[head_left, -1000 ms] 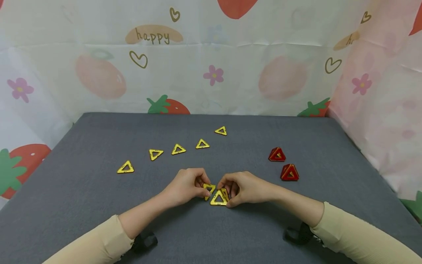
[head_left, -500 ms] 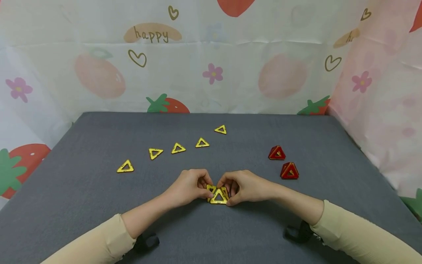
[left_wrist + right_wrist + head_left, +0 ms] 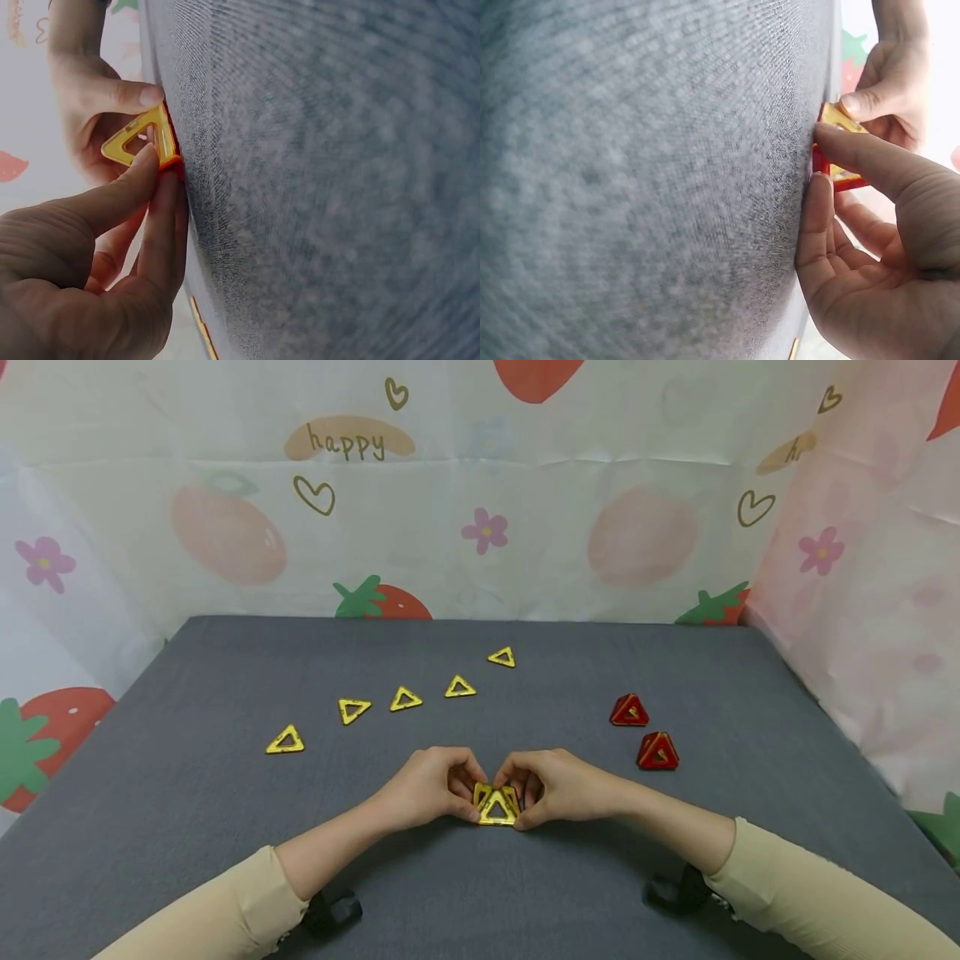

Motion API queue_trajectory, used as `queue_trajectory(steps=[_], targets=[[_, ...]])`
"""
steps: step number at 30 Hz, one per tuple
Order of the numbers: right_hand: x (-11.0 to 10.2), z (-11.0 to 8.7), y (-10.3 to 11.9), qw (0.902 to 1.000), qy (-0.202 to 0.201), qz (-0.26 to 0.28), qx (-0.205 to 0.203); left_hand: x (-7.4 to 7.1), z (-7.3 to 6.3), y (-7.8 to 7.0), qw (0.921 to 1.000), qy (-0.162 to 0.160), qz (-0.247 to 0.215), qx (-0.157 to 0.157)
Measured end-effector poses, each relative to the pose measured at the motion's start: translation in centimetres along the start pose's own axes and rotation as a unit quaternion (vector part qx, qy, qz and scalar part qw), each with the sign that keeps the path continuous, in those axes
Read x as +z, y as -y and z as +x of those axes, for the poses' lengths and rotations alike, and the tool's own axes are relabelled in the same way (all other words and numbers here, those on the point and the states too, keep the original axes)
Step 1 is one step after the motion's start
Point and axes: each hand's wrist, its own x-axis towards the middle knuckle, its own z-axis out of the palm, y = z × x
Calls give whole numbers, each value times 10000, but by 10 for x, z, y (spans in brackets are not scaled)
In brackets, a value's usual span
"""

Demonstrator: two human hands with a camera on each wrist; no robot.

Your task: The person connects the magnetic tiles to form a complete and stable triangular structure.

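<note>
Between the two hands in the head view, yellow triangular magnetic tiles lean together as a small pyramid. Its front tile (image 3: 497, 822) faces me, with a left side tile (image 3: 478, 791) and a right side tile (image 3: 513, 794) slanting behind it. My left hand (image 3: 427, 789) pinches the left side tile between thumb and fingers. The right side tile is pinched by my right hand (image 3: 566, 787). Red edging shows along the yellow tile (image 3: 169, 135) in the left wrist view, down close to the cloth. Fingers hide much of the pyramid in the right wrist view.
Several flat yellow triangle tiles lie beyond the hands, among them one at far left (image 3: 286, 740) and one at the back (image 3: 502, 657). Two red pyramids (image 3: 630, 710) (image 3: 658, 752) stand to the right on the grey cloth (image 3: 225, 668). A printed curtain (image 3: 540, 485) hangs behind.
My left hand has brought the left side tile rightward against the front tile, closing the gap between them, and its thumb now sits lower. The right hand stays in place.
</note>
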Motion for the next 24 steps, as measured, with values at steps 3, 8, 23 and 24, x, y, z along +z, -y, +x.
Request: queue_trajectory(steps=[3, 8, 23, 24], targets=[[0, 0, 0, 10000, -22, -17, 2, 1, 0, 0, 9999, 76, -145, -40], [1, -1, 0, 10000, -38, -29, 6, 3, 0, 0, 9998, 86, -148, -46], [0, 2, 2, 9998, -70, -165, 44, 5, 3, -2, 9999, 66, 83, -26], [0, 2, 3, 9998, -75, -175, 40, 5, 3, -3, 9999, 73, 98, -22]])
